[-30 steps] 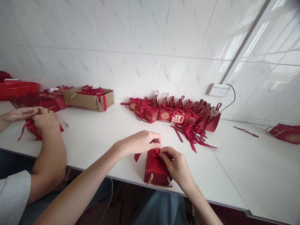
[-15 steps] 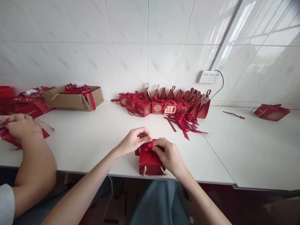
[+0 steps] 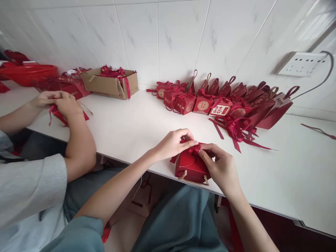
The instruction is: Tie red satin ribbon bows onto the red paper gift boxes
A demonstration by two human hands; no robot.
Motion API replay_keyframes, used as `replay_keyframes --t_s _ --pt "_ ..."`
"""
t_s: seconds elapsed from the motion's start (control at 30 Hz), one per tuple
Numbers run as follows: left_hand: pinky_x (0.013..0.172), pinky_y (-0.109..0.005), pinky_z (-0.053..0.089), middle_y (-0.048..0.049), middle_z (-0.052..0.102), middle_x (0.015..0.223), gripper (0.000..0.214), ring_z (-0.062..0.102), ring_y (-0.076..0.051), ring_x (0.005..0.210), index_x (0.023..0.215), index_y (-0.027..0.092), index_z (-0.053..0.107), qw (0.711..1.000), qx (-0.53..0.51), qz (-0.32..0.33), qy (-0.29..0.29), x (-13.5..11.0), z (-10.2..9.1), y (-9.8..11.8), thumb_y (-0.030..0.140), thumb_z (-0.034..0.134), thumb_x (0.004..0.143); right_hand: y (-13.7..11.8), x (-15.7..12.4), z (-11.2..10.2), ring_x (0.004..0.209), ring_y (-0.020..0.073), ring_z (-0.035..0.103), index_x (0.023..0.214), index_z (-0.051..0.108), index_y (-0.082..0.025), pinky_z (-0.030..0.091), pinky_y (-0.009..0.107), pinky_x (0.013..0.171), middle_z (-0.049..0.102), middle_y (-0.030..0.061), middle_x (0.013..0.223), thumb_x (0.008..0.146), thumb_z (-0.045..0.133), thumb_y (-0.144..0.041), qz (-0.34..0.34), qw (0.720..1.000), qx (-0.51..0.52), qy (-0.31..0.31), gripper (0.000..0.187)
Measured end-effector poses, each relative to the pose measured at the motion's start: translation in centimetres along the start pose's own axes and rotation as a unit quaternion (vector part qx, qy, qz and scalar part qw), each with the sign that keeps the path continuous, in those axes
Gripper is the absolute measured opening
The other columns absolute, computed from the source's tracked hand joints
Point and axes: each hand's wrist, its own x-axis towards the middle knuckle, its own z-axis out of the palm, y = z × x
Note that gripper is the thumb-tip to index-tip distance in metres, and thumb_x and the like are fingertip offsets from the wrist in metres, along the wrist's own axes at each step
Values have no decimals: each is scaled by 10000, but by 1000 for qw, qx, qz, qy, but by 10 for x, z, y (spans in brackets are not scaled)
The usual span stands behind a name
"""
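Observation:
A red gift box sits near the front edge of the white table, with a twisted cream rope handle hanging along its near side. On its top is a knotted red satin ribbon. My left hand pinches the ribbon from the left, thumb against fingers. From the right, my right hand pinches the same ribbon beside the knot. The fingers partly cover the ribbon and the far part of the box.
Several finished-looking red boxes line the wall, with loose red ribbons before them. Left stands a cardboard box of ribbons. A co-worker's hands handle another red box. A red basin and a power strip are farther off.
The camera view has turned left, so things appear farther right and more of the co-worker shows. Both my hands stay on the ribbon with little visible change.

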Motion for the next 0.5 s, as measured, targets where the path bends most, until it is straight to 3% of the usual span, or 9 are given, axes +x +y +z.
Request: replay_keyframes --t_s 0.1,0.17,0.2,0.27,0.33,0.37,0.4,0.5 --pt "775 -266 490 -35 621 951 167 597 -131 854 949 177 560 998 7 52 47 -2 -6 1 300 570 836 -1 -2 0 666 167 576 807 677 -202 469 290 630 686 38 778 811 555 -346 -8 1000 -24 -2 189" --pt "777 -279 505 -49 581 1063 347 594 -134 884 1151 219 479 979 9 122 162 0 -18 5 288 582 827 -1 -2 -1 681 168 572 802 675 -210 464 289 640 685 35 790 824 552 -344 -11 999 -38 -10 184" --pt "770 -286 509 -44 562 1087 457 592 -129 872 1242 259 403 957 12 164 240 2 -26 8 291 588 825 -1 -2 -1 685 169 570 803 677 -215 462 288 642 685 34 796 830 551 -344 -14 999 -45 -15 182" --pt "741 -299 511 -14 534 1093 587 580 -119 835 1336 351 246 874 21 250 416 8 -45 14 315 565 845 -1 -2 -2 680 168 566 810 680 -222 460 284 636 684 33 803 837 550 -347 -20 998 -56 -21 183" --pt "686 -305 499 3 512 1081 583 559 -128 839 1346 402 187 761 52 316 564 14 -62 18 333 520 873 0 -2 -1 659 166 560 811 682 -224 461 277 621 682 34 798 837 552 -363 -27 998 -62 -19 192" --pt "662 -306 491 0 510 1064 558 549 -135 836 1343 400 203 725 81 336 596 16 -68 18 330 506 879 1 -2 -1 646 163 557 808 681 -224 463 273 612 680 35 796 835 556 -375 -29 997 -63 -17 198" --pt "651 -309 486 -7 514 1038 541 543 -142 824 1339 383 236 714 120 353 593 19 -72 17 319 506 875 3 -2 -1 635 160 556 804 681 -224 466 267 607 678 35 793 832 560 -387 -31 997 -65 -15 205" --pt "698 -322 498 -15 538 913 600 536 -141 747 1354 322 280 772 205 365 478 26 -76 13 256 550 822 12 -2 0 633 152 568 800 676 -229 478 244 608 672 29 791 822 576 -421 -33 997 -65 -13 217"
